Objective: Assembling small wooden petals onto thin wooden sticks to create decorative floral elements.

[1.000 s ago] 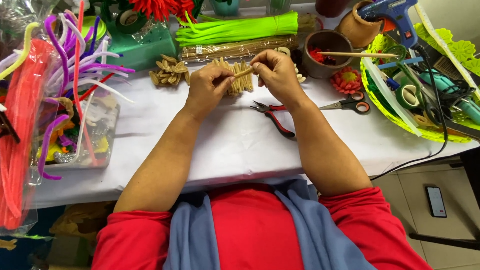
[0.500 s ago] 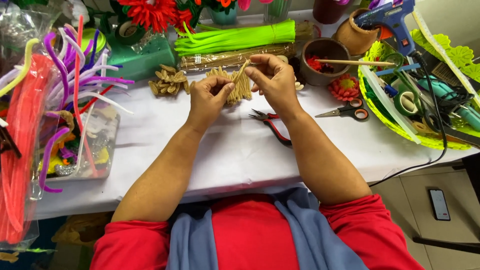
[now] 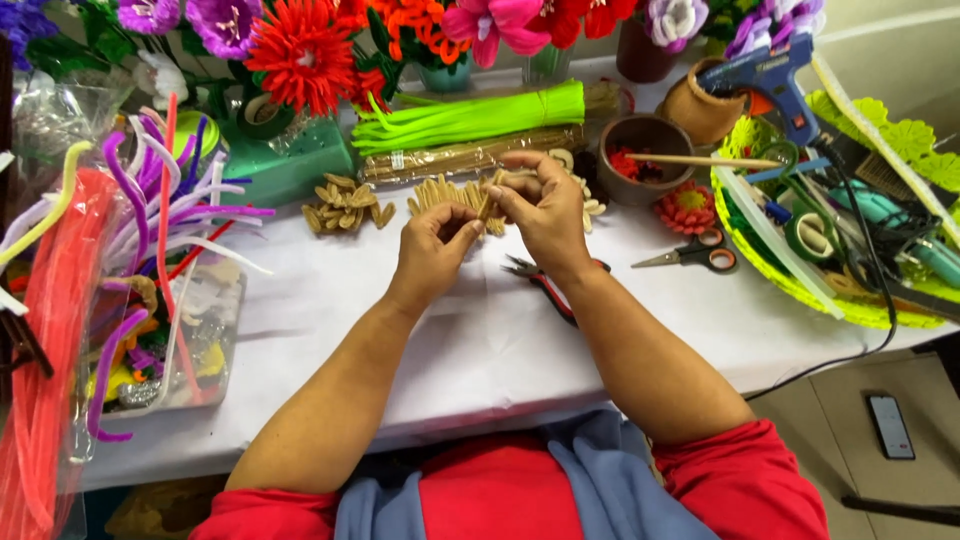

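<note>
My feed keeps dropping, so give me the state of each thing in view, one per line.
left hand: pinching the tan pipe-cleaner bundle
right hand: gripping the same bundle
scissors: closed, flat on the table
pliers: lying unused
glue gun: resting in the yellow basket

A white-covered table [image 3: 330,330] fills the view under even, bright light. Beyond its right edge lies pale flooring [image 3: 850,390], possibly tile.

Fuzzy tan pipe cleaner pieces [image 3: 470,195], matt white paper table cover [image 3: 480,340], glossy plastic glue gun [image 3: 775,70]
</note>
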